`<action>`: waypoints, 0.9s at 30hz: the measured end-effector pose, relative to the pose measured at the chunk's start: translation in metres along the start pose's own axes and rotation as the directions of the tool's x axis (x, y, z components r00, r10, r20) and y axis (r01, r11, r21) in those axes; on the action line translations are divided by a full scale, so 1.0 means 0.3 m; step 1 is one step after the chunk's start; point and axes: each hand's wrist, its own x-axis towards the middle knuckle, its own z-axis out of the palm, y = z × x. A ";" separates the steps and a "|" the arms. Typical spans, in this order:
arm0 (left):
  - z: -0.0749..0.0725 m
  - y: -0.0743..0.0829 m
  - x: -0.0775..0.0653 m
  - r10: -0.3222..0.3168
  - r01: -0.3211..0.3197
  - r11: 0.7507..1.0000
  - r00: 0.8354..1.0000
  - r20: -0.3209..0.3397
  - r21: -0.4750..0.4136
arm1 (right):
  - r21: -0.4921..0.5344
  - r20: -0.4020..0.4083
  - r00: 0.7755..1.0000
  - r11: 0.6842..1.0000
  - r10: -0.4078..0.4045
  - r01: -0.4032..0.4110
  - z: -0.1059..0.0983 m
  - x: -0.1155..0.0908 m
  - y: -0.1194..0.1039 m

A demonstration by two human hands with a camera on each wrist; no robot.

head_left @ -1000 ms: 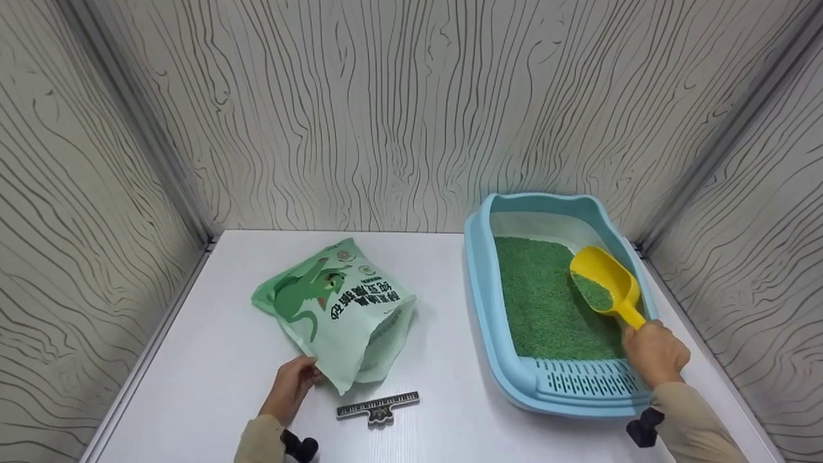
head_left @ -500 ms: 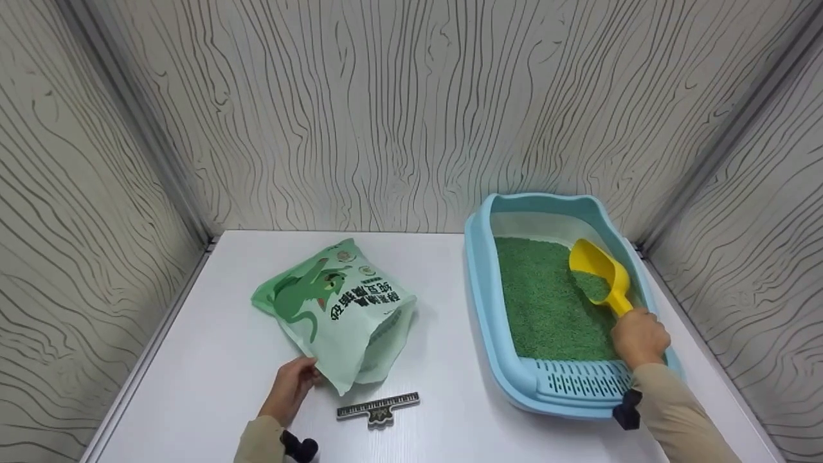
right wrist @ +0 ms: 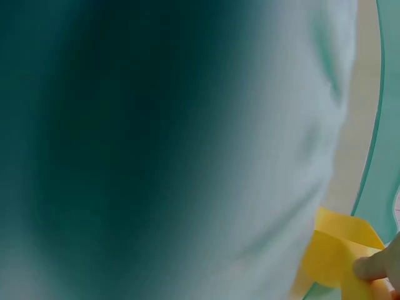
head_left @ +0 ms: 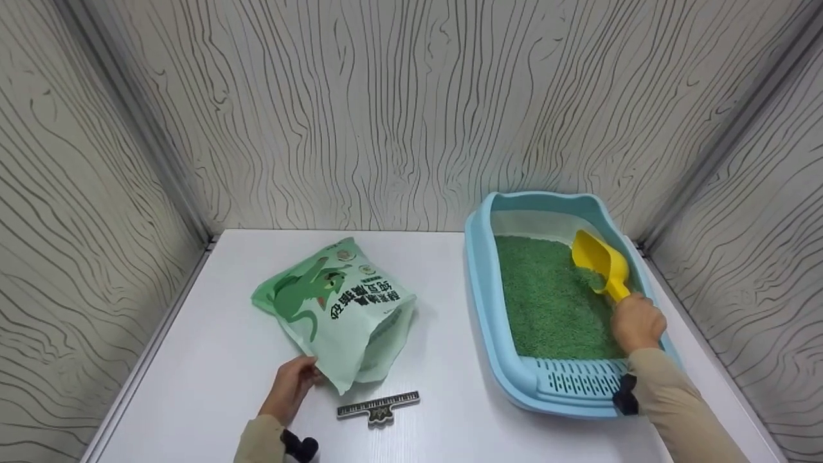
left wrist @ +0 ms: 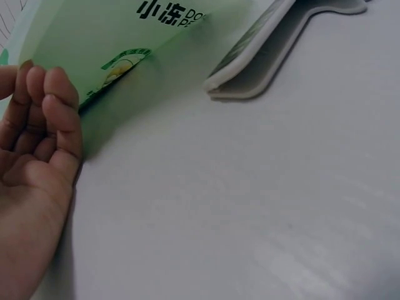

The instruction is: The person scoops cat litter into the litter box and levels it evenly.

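In the head view, my right hand [head_left: 638,323] grips the handle of a yellow litter scoop [head_left: 607,258] above the right side of a blue litter box [head_left: 481,308]. The scoop is tilted to the left, with some green cat litter [head_left: 553,296] at its lower lip; the same pellets cover the box floor. My left hand [head_left: 290,388] pinches the edge of a pale green cat litter bag [head_left: 337,334], which lies with its mouth gaping toward the front right. The left wrist view shows curled fingers [left wrist: 59,103] against the bag [left wrist: 119,37].
A dark clip [head_left: 378,409] with a piano-key pattern lies on the white table [head_left: 443,360] in front of the bag. A slotted step [head_left: 582,378] forms the box's front. Wood-patterned walls [head_left: 353,116] stand behind and on both sides. Something close blurs most of the right wrist view.
My right hand and the scoop have moved away from me and slightly left. The scoop has tipped further, and less litter shows in it. My left hand and the bag have stayed still.
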 end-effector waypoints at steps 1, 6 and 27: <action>0.000 0.001 -0.001 -0.002 0.002 1.000 1.000 0.002 -0.002 | -0.005 -0.014 1.000 1.000 -0.011 0.010 -0.001 0.002 -0.001; 0.003 0.002 -0.002 0.011 -0.011 1.000 1.000 0.014 -0.017 | -0.021 -0.047 0.998 0.999 -0.044 0.043 -0.008 0.009 -0.001; 0.006 0.002 -0.002 0.010 -0.010 1.000 1.000 -0.006 -0.013 | -0.021 -0.028 0.993 0.994 -0.111 0.110 -0.034 -0.093 0.063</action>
